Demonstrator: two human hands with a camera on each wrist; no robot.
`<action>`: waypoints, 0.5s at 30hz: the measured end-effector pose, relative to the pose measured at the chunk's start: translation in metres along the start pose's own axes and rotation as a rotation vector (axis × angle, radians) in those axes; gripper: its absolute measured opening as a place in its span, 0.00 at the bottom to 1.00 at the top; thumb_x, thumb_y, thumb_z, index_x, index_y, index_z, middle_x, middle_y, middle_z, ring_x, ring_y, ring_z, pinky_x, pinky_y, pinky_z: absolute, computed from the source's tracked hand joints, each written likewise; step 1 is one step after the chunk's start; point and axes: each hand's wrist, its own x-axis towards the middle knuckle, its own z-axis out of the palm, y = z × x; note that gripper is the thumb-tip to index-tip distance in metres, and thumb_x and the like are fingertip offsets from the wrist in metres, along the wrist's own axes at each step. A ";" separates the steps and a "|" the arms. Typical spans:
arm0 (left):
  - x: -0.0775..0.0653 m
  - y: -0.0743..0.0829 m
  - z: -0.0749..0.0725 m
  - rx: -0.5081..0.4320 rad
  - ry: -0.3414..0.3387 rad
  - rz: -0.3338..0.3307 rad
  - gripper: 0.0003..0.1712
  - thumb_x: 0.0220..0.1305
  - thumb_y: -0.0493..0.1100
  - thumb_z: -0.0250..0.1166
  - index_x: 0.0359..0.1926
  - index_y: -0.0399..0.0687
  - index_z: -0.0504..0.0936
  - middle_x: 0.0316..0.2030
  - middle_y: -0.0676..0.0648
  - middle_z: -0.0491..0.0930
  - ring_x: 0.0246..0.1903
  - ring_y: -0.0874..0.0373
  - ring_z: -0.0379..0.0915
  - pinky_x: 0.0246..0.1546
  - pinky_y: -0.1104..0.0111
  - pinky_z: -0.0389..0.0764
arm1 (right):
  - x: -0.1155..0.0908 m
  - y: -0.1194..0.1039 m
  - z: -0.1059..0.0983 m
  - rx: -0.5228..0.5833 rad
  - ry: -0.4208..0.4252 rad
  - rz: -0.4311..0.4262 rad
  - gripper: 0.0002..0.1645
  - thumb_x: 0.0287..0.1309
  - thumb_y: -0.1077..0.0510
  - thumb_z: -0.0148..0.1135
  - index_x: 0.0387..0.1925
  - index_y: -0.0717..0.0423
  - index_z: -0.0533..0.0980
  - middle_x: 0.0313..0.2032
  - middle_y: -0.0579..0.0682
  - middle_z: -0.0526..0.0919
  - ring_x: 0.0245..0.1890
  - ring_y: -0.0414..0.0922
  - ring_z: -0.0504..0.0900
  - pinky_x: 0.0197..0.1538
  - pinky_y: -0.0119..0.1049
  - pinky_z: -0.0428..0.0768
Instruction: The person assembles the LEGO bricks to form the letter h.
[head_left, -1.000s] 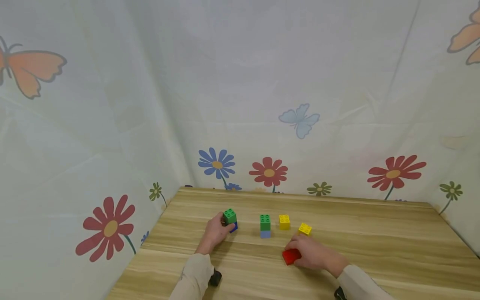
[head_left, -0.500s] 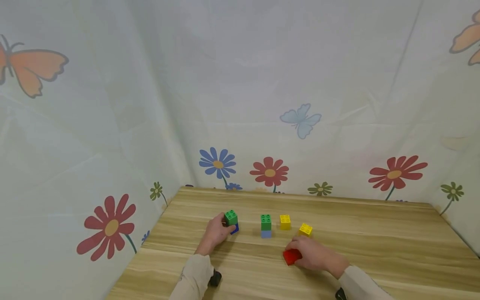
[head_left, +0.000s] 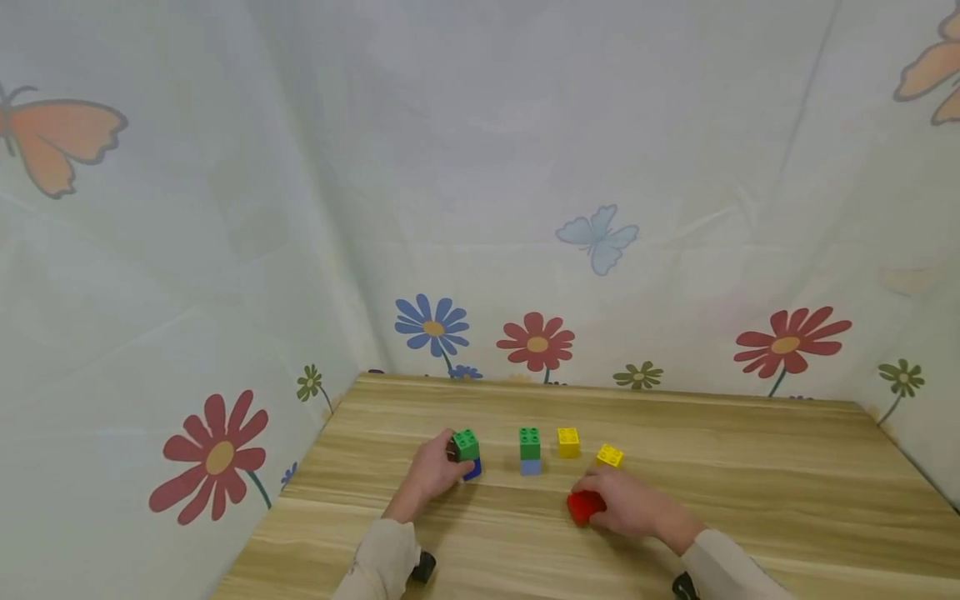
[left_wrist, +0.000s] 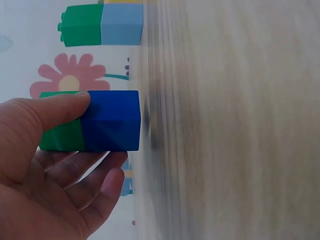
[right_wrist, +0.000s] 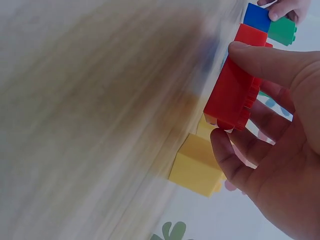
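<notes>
My left hand (head_left: 432, 471) grips a two-brick stack, a green toy brick (head_left: 467, 447) on top of a dark blue brick (left_wrist: 112, 120). The thumb lies across the seam between them, and the stack's base is close over the table in the left wrist view. With thumb and fingers my right hand (head_left: 630, 502) pinches a long red brick (right_wrist: 230, 90) by its sides, studs toward the palm. Between the hands, farther back, stands another stack: a green brick (head_left: 529, 443) on a light blue brick (head_left: 531, 467).
One yellow brick (head_left: 568, 443) sits right of the middle stack. A second yellow brick (head_left: 610, 456) lies just beyond my right hand, partly hidden by it. The wood-grain table (head_left: 712, 442) meets a flower-printed curtain (head_left: 675, 167) at its back and left edges.
The left hand has drawn its green-and-blue stack a little to the right and nearer to me. The red brick has shifted very slightly in the right hand's grip; the other bricks stay put.
</notes>
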 end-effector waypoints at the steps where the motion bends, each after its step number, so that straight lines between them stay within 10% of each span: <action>1: -0.002 0.002 0.000 0.008 -0.010 0.008 0.20 0.56 0.43 0.69 0.46 0.42 0.73 0.38 0.45 0.79 0.39 0.51 0.76 0.38 0.58 0.77 | 0.000 0.000 -0.001 0.003 0.003 -0.005 0.20 0.50 0.58 0.70 0.48 0.48 0.79 0.43 0.40 0.75 0.40 0.37 0.72 0.46 0.39 0.76; 15: -0.011 0.017 0.009 0.032 -0.081 0.084 0.19 0.55 0.43 0.70 0.45 0.43 0.74 0.35 0.49 0.78 0.37 0.54 0.75 0.37 0.60 0.77 | 0.000 0.000 -0.007 0.047 0.018 -0.016 0.21 0.49 0.59 0.71 0.47 0.49 0.79 0.42 0.39 0.75 0.40 0.38 0.73 0.45 0.39 0.77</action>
